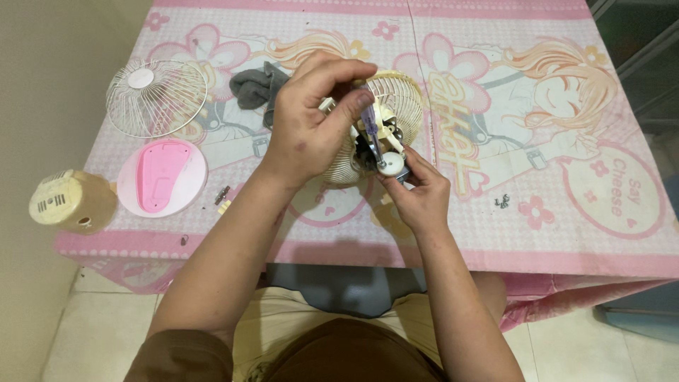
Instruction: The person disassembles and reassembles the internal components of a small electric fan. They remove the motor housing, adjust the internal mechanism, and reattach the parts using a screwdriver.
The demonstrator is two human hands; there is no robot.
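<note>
Both hands meet over the middle of the tabletop (566,233), which is covered by a pink cartoon-print cloth. Going from the left: a cream motor housing (72,201) sits at the tabletop's left edge, with a pink oval base plate (162,177) beside it and a loose white wire fan grille (156,97) behind that. Small bits of hardware (223,197) lie just right of the base plate. A grey cloth (256,86) is bunched behind the left hand (308,120), whose fingers are closed around a purple-handled screwdriver (370,127), its tip pointing down into a small cream fan assembly (385,131) with its rear grille. The right hand (417,191) grips that assembly from below, fingertips pinched at a round white part. Farther right, a few small screws (502,201) rest on the cloth.
</note>
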